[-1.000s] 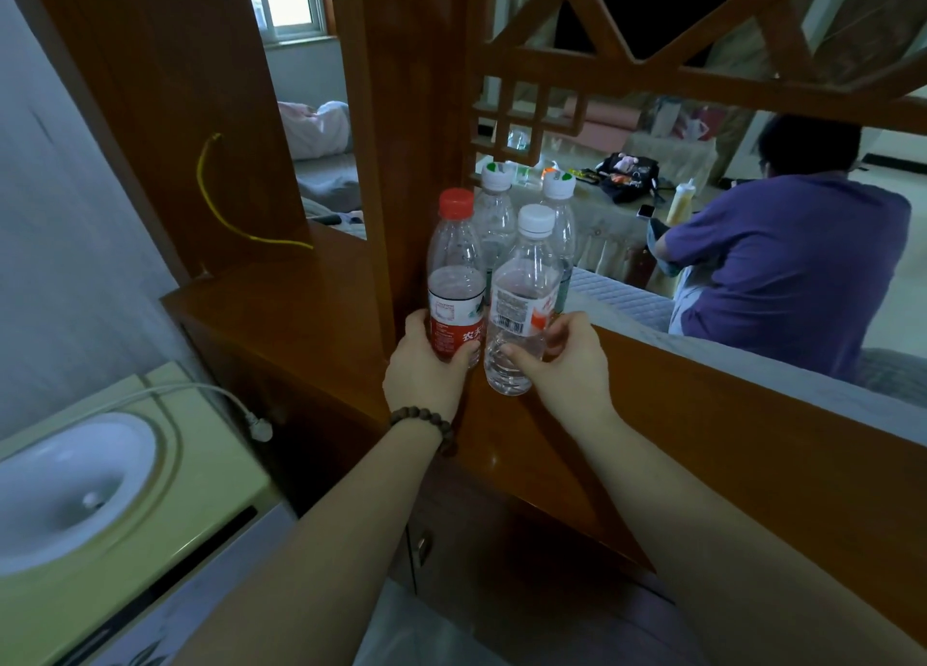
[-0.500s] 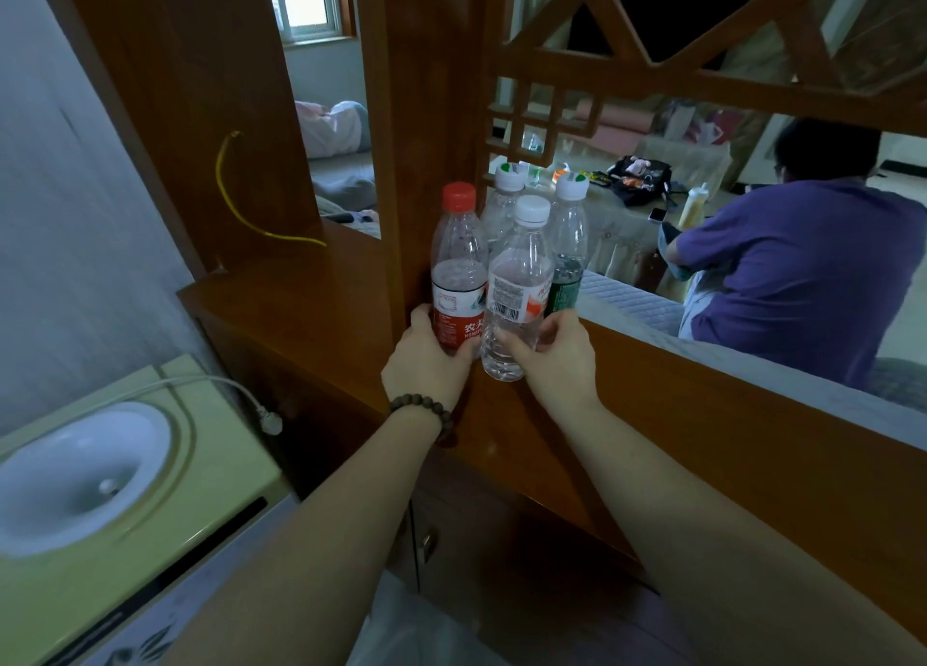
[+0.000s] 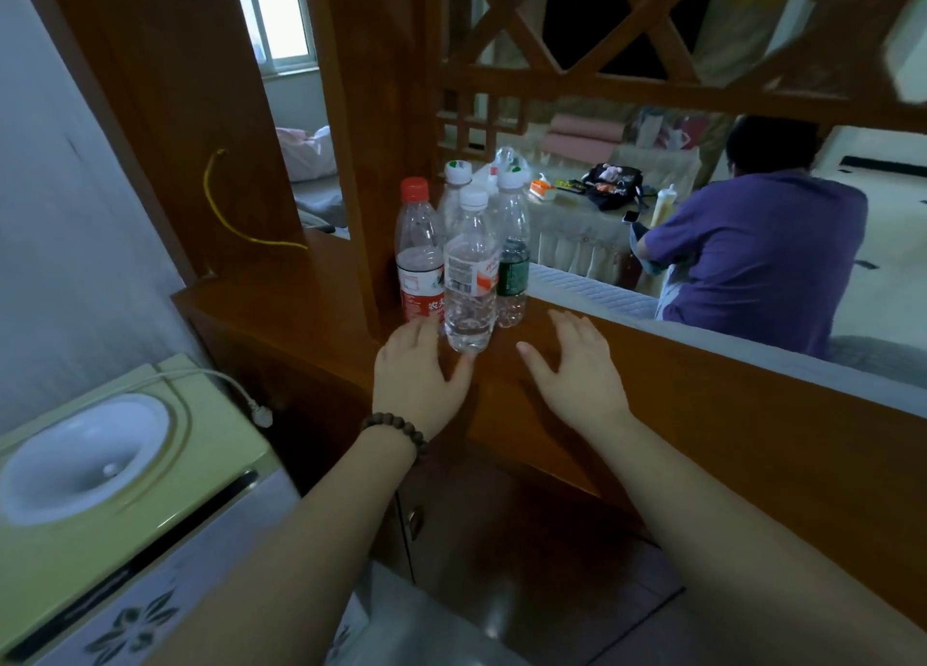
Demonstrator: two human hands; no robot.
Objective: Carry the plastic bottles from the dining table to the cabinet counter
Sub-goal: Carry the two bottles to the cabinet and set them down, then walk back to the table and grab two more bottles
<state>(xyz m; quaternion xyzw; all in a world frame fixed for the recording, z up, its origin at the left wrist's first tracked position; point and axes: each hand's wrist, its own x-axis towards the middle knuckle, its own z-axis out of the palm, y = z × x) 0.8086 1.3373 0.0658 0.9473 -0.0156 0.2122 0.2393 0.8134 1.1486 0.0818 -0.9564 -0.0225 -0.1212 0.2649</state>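
Observation:
Several plastic bottles stand upright in a cluster on the wooden cabinet counter (image 3: pixel 577 414). A red-capped bottle with a red label (image 3: pixel 419 259) is at the left, a white-capped clear bottle (image 3: pixel 470 279) in front, and a green-labelled bottle (image 3: pixel 512 259) at the right, with another white-capped bottle (image 3: pixel 455 183) behind them. My left hand (image 3: pixel 416 374), with a bead bracelet at the wrist, is open just in front of the red-capped bottle, fingers near its base. My right hand (image 3: pixel 572 369) is open, to the right of the bottles and apart from them.
A wooden post (image 3: pixel 361 138) rises just left of the bottles, with lattice screen above. A pale green appliance with a white bowl (image 3: pixel 85 449) stands at lower left. Beyond the counter a person in a purple shirt (image 3: pixel 757 259) sits beside a cluttered table (image 3: pixel 577 224).
Both hands have let go of the red-capped and front white-capped bottles, which now stand on the counter. The hands have drawn back and opened.

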